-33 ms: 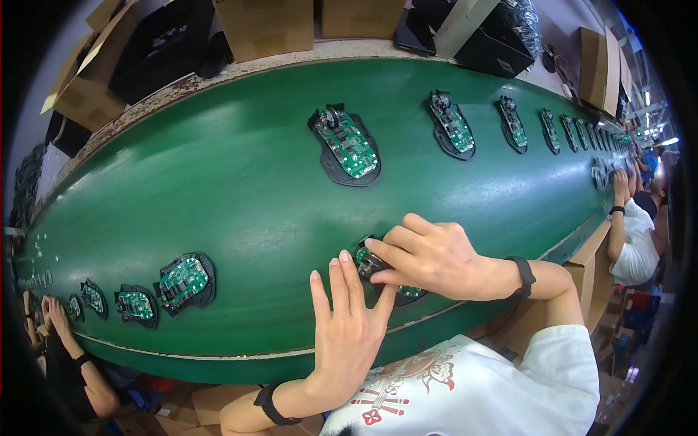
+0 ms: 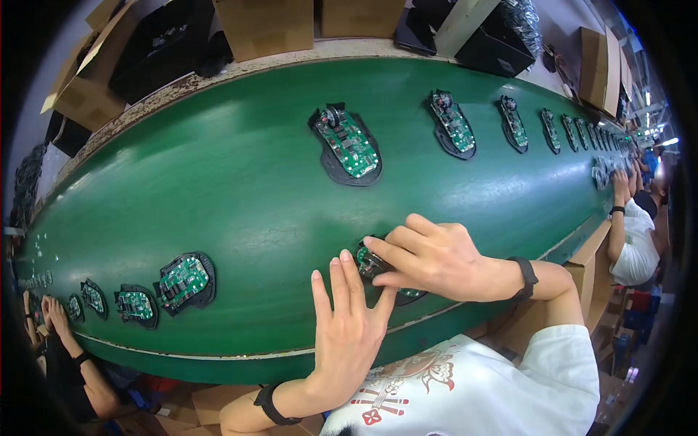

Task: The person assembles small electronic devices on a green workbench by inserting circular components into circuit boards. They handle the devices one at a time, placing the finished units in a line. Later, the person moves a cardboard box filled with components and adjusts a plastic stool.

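Note:
Under my hands, close to the near edge of the green work surface (image 2: 254,211), lies a green circuit board in a black housing (image 2: 366,256), mostly covered by my fingers. My right hand (image 2: 436,258) reaches over it from the right, index finger and thumb closed round a dark part on the board. That part's exact kind is hidden. My left hand (image 2: 347,320) rests just left of the board with fingers stretched and spread. Its thumb reaches the near side of the housing; whether it presses there I cannot tell.
Similar boards in housings lie beyond my hands (image 2: 352,149), in a row toward the far right (image 2: 454,127), and at left (image 2: 185,282). Cardboard boxes (image 2: 265,29) and a black bin (image 2: 491,51) line the far side. Other people's hands (image 2: 59,320) work at both ends.

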Motion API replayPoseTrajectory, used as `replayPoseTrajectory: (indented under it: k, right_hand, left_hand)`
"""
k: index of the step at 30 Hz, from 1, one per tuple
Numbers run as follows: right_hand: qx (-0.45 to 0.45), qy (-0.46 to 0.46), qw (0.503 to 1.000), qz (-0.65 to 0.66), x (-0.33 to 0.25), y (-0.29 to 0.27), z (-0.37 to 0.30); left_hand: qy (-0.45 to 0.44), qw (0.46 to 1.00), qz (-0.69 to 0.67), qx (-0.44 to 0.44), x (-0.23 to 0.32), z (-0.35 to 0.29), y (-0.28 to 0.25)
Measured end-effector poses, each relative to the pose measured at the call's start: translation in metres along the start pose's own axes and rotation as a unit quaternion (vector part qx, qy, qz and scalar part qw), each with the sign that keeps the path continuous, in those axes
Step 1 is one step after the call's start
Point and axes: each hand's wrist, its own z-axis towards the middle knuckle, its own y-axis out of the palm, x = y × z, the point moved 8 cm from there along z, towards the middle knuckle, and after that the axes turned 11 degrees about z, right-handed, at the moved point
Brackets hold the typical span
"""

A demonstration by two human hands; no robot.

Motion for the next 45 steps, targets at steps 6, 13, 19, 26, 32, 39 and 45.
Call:
replayPoseTrajectory:
  k: [6,13,19,26,32,39,45]
  right_hand:
    - [-0.035,-0.048,0.996,0.062,-0.004,0.0,-0.004]
    - [-0.105,-0.017,0.986,0.13,0.004,0.007,0.006]
    - [-0.04,-0.097,0.994,-0.008,-0.017,0.015,-0.015]
    - [0.041,-0.101,0.991,-0.074,-0.02,0.007,-0.03]
    - [0.056,-0.051,0.997,-0.022,-0.011,-0.007,-0.012]
    - [0.121,0.063,0.99,0.046,0.006,-0.033,-0.04]
    - [0.108,0.125,0.973,0.161,0.012,0.006,-0.06]
  left_hand:
    - [0.007,1.0,0.007,0.018,0.001,0.0,-0.001]
    - [0.028,0.999,-0.003,0.03,0.002,0.004,0.001]
    - [0.017,0.999,-0.004,0.043,0.001,0.004,0.0]
    - [-0.009,0.998,-0.045,0.051,-0.006,0.007,-0.002]
    - [0.033,0.997,-0.047,0.046,-0.014,0.012,-0.004]
    - [0.027,0.996,-0.056,-0.069,-0.03,-0.01,-0.006]
    - [0.038,0.997,-0.048,-0.053,-0.027,-0.016,0.004]
